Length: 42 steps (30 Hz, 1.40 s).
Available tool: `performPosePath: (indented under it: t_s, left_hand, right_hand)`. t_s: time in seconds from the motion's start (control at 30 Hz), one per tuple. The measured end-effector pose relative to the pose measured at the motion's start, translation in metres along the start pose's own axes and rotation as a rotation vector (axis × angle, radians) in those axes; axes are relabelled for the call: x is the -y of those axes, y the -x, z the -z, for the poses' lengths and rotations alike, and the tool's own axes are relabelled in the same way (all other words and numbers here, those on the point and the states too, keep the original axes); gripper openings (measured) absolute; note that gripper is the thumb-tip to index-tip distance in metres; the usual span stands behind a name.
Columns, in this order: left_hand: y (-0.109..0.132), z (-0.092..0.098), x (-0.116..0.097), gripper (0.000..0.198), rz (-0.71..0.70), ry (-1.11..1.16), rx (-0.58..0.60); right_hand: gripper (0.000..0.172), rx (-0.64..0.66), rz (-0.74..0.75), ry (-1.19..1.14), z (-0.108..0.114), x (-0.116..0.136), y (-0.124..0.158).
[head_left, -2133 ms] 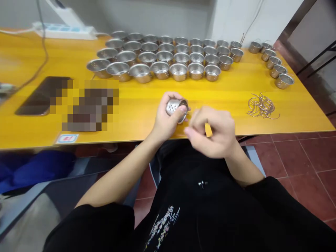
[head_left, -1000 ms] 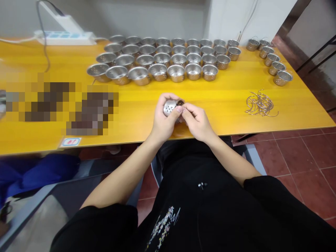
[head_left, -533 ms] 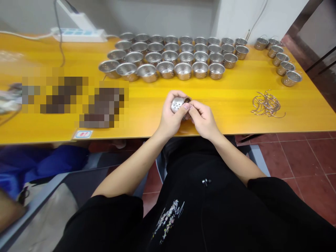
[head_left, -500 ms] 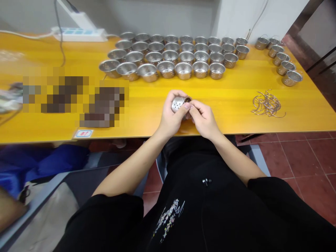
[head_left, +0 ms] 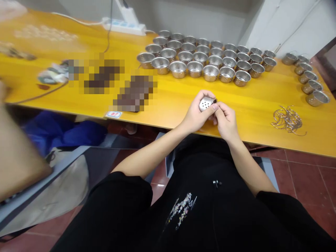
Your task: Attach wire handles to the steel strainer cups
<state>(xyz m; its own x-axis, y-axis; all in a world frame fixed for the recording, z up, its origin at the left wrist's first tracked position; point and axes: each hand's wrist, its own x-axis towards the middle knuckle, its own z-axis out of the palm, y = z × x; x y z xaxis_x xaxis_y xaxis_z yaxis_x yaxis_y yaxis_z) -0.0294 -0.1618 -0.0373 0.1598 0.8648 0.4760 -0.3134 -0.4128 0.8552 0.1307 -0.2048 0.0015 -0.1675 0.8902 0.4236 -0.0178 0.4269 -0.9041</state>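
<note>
Yellow table (head_left: 178, 98) keeps bare board between its near edge and the rows of steel cups (head_left: 207, 59) at 12 o'clock. Wire hooks (head_left: 287, 119) lie well apart at 3. The left hand (head_left: 195, 115) wraps the perforated cup (head_left: 205, 103) above that edge, holed base towards 11, rim towards 3, where the right hand (head_left: 227, 120) pinches it. The grip is unchanged; the view has swung left.

The perforated cup (head_left: 205, 103) in the left hand (head_left: 195, 116) is bright polished steel, like the rows of cups (head_left: 210, 72) towards the table's far edge. The table (head_left: 173, 96) is glossy yellow laminate. The wire hooks (head_left: 287, 120) gleam coppery.
</note>
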Motion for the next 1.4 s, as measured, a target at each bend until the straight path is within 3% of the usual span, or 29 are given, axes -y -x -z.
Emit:
performPosePath:
  t_s: [0.3, 0.57, 0.93, 1.13, 1.4]
  left_hand:
    - [0.001, -0.005, -0.006, 0.08, 0.045, 0.031, -0.012]
    - [0.011, -0.012, -0.011, 0.072, -0.092, -0.175, -0.071]
    - [0.009, -0.009, -0.003, 0.064, -0.086, -0.131, -0.032]
    - [0.003, -0.002, 0.001, 0.069, -0.021, -0.012, 0.026]
    - [0.001, 0.001, 0.001, 0.083, 0.029, -0.005, -0.003]
  right_hand:
    - [0.071, -0.012, -0.034, 0.009, 0.001, 0.005, 0.001]
    - [0.076, -0.022, -0.026, 0.036, 0.006, -0.001, 0.004]
    - [0.075, -0.018, -0.044, 0.015, 0.005, -0.003, 0.005]
    - [0.075, -0.005, -0.028, 0.005, 0.003, -0.005, 0.005]
    - [0.072, -0.011, -0.027, 0.011, 0.0, -0.005, 0.004]
